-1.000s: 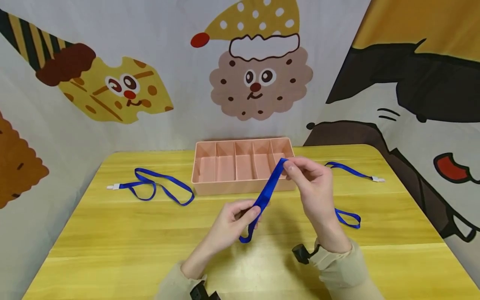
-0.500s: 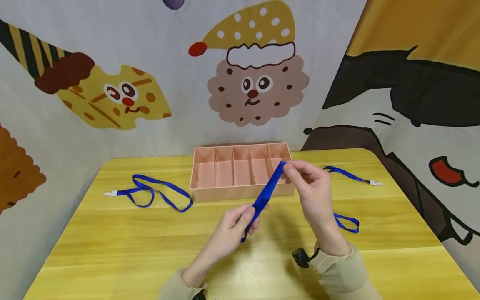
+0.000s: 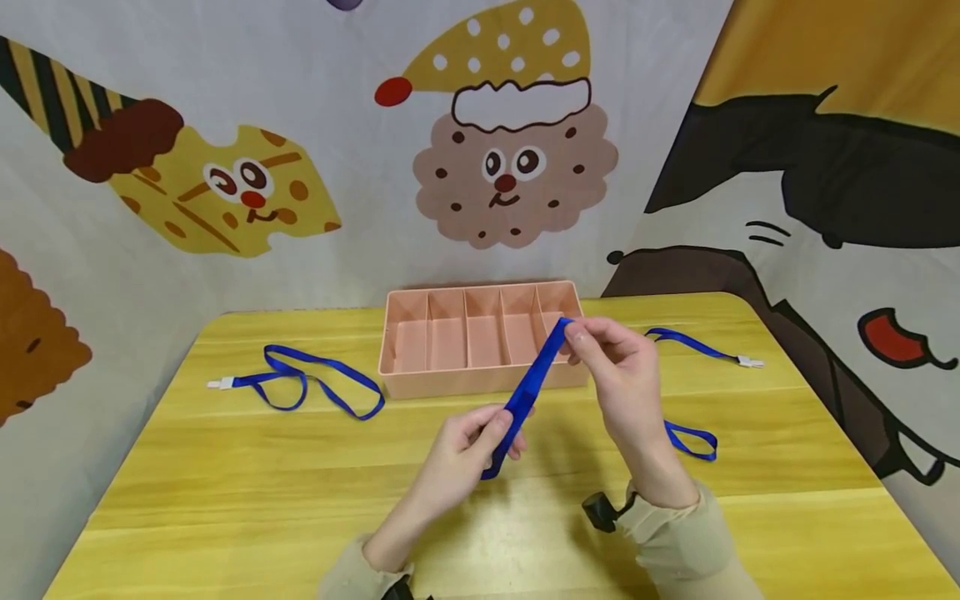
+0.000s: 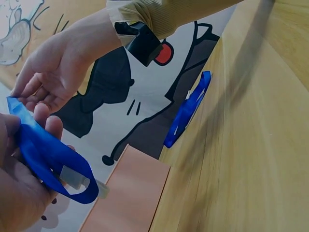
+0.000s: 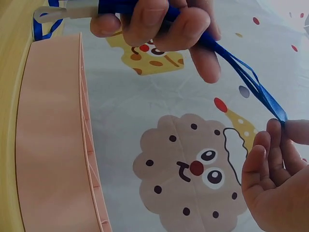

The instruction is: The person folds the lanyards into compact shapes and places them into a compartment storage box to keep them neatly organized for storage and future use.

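A blue lanyard (image 3: 529,385), folded into a flat strip, is stretched at a slant between both hands above the table. My left hand (image 3: 463,450) grips its lower part between thumb and fingers. At the top end my right hand (image 3: 618,367) pinches the fold with thumb and fingertips. The left wrist view shows the lanyard's white clip (image 4: 73,178) hanging beside the left palm; in the right wrist view the clip (image 5: 72,12) sticks out past the left fingers. Behind the hands stands a pink box (image 3: 480,382) with several compartments, its right end partly overlapped by the lanyard.
Another blue lanyard (image 3: 326,361) with a white clip lies looped on the yellow wooden table (image 3: 247,500) left of the box. Right of the box lies a blue lanyard (image 3: 693,340); nearer, a blue loop (image 3: 693,442) shows partly behind the right wrist. A cartoon-printed cloth (image 3: 360,183) hangs behind.
The loose loop that hung below my left hand is now drawn in flatter against the folded strip. Both hands keep their hold, and the view has tilted slightly.
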Demonstrator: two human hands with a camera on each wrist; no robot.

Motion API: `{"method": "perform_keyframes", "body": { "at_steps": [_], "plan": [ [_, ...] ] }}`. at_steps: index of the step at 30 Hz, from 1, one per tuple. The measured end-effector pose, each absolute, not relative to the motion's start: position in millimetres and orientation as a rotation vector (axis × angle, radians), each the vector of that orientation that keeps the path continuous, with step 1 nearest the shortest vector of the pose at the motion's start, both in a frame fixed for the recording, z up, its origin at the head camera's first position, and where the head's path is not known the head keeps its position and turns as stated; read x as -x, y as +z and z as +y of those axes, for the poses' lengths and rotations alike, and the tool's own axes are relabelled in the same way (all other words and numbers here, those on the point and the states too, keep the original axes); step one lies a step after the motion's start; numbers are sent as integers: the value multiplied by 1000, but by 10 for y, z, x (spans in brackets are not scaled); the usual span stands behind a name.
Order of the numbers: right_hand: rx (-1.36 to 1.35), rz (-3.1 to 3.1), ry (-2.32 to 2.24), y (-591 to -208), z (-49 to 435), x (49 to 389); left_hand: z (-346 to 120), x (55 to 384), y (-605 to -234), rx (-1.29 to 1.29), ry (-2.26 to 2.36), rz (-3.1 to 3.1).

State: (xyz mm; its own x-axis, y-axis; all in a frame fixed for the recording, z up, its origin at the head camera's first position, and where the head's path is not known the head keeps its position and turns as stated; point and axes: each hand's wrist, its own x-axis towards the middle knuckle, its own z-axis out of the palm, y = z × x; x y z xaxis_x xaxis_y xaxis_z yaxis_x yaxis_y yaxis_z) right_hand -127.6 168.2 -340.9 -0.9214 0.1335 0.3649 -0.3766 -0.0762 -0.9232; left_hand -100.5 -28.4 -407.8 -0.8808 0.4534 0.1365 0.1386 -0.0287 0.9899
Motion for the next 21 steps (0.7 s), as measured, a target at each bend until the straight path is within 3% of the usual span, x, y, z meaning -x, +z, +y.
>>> {"method": "perform_keyframes", "body": {
  "at_steps": [15, 21],
  "plan": [
    [-268, -1846, 2062, -3386, 1685, 1254, -301, 1008, -4096, -897, 2071, 1900],
    [-258, -1834, 2073, -3367, 1677, 1234, -278, 1027, -4092, -805, 2064, 1897]
  ]
}}
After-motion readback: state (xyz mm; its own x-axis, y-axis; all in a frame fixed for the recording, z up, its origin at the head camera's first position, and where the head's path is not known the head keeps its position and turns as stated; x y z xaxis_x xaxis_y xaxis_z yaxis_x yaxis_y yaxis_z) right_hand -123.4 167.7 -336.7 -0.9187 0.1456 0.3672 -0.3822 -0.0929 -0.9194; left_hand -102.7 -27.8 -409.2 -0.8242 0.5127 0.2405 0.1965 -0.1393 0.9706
